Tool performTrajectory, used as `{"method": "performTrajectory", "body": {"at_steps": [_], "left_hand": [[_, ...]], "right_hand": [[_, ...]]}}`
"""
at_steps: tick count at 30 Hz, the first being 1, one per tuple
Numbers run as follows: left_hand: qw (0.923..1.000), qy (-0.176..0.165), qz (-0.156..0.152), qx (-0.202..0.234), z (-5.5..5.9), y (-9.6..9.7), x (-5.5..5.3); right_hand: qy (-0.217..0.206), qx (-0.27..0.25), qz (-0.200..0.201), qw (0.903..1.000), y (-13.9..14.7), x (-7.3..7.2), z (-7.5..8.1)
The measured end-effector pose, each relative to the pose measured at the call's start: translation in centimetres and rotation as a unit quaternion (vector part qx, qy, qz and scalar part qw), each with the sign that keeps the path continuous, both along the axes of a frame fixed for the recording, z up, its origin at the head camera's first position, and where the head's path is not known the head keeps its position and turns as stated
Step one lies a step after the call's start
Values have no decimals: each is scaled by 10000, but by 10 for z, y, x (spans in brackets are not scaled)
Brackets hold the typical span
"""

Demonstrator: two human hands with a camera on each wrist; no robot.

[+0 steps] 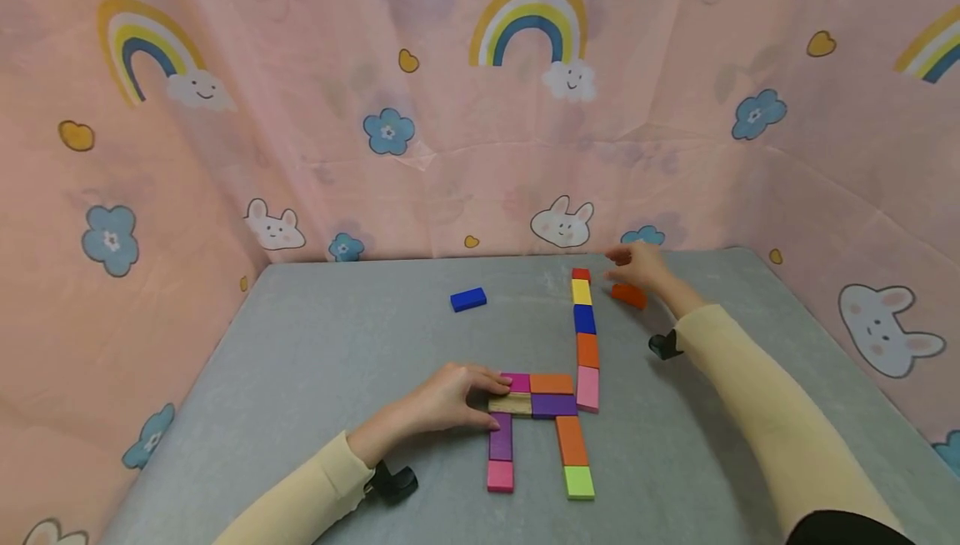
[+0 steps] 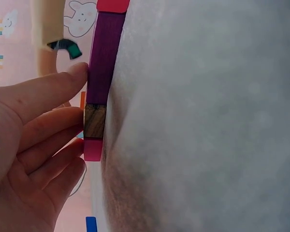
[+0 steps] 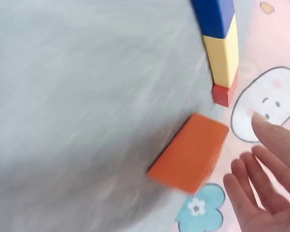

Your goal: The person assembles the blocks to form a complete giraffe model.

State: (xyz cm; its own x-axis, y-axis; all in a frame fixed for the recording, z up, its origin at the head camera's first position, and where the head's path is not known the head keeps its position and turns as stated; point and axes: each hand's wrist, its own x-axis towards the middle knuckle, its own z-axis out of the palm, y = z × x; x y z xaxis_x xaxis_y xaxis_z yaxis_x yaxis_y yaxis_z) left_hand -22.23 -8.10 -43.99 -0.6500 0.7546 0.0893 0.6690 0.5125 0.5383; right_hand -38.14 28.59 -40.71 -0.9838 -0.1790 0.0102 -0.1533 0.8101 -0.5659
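My left hand (image 1: pixel 450 399) rests at the left end of a flat figure of coloured wooden blocks. Its fingertips (image 2: pixel 77 116) lie against the magenta block (image 1: pixel 516 382) and the wood-grain block (image 1: pixel 510 404), while the thumb touches the purple block (image 1: pixel 500 437) below. Over the far right of the table, my right hand (image 1: pixel 637 266) is held with loosely bent fingers and nothing in its grasp. A loose orange block (image 3: pixel 191 154) lies just under it, tilted away from the column. The column's far end is a small red block (image 3: pixel 224 94), beyond a yellow block (image 3: pixel 221 58).
A loose blue block (image 1: pixel 468 300) lies at the back, left of the column. The column continues nearer with blue, orange and pink blocks (image 1: pixel 588 388). Two legs extend toward me, ending in a pink block (image 1: pixel 500 476) and a lime green block (image 1: pixel 579 482). A pink patterned curtain (image 1: pixel 450 187) borders the table.
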Motion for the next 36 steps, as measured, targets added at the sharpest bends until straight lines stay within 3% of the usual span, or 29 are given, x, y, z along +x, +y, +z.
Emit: {"method": "performTrajectory", "body": {"at_steps": [7,13,17,24,36], "left_hand": [[10000,68,-18,55,0,0,1],[10000,9,46,17,1,-1,1],[10000,13,41,-21,1,0,1],[10000,3,-15,-9,1,1,2],[10000,1,5,7,0,0,1]], "right_hand": [[583,270,-309,9975,21,37,5],[383,366,-458,9975,28,55,-4],[291,215,-554,9978,30,58,-17],[537,254,-787,9951,31,55,-30],[512,440,-958,9931,29,44,-25]]}}
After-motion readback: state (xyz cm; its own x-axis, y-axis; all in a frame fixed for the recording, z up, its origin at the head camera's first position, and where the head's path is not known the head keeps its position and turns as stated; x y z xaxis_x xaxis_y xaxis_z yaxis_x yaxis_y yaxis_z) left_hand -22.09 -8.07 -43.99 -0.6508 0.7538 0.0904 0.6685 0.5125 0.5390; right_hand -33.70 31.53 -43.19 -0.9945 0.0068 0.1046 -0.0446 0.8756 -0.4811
